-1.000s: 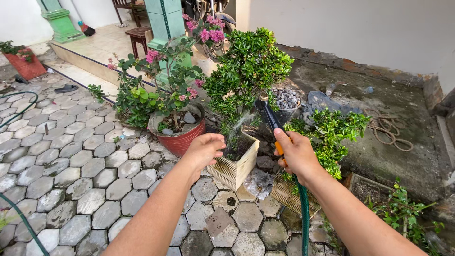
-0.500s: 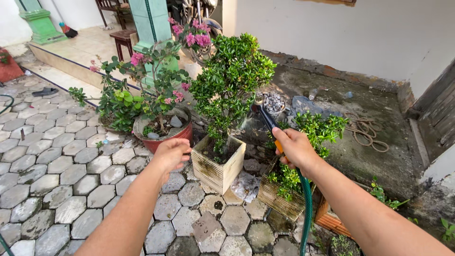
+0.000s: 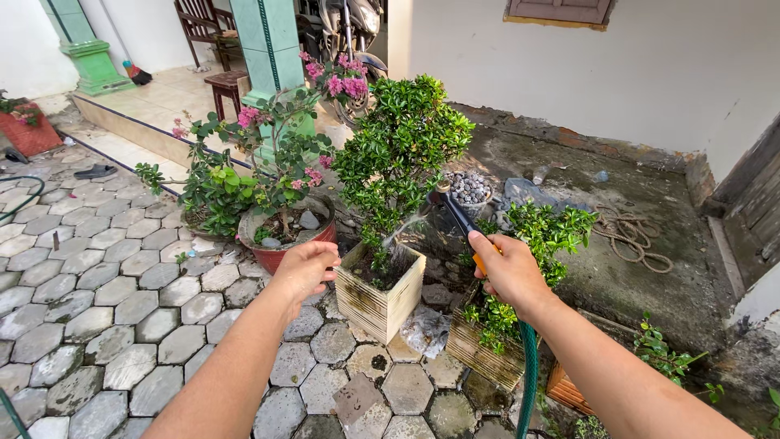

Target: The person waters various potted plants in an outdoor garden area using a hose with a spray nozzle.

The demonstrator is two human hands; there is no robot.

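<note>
My right hand (image 3: 510, 268) grips a black and orange spray nozzle (image 3: 457, 213) on a green hose (image 3: 529, 374). Water sprays from the nozzle down into a square pale wooden planter (image 3: 382, 294) that holds a small green bush (image 3: 402, 148). My left hand (image 3: 305, 266) hovers loosely cupped and empty just left of that planter, in front of a round red pot (image 3: 276, 254) with a pink-flowering shrub (image 3: 268, 154).
A slatted wooden planter (image 3: 481, 354) with a leafy plant (image 3: 543, 232) sits under my right wrist. A pot of grey pebbles (image 3: 471, 189), a coiled rope (image 3: 630, 230), a motorbike (image 3: 349, 32) and green pillars (image 3: 275, 45) stand behind. Hexagonal pavers (image 3: 106, 301) cover the ground left.
The view has shifted slightly. My left hand drew back from the planter's rim toward the red pot. The nozzle stays aimed at the bush, still spraying.
</note>
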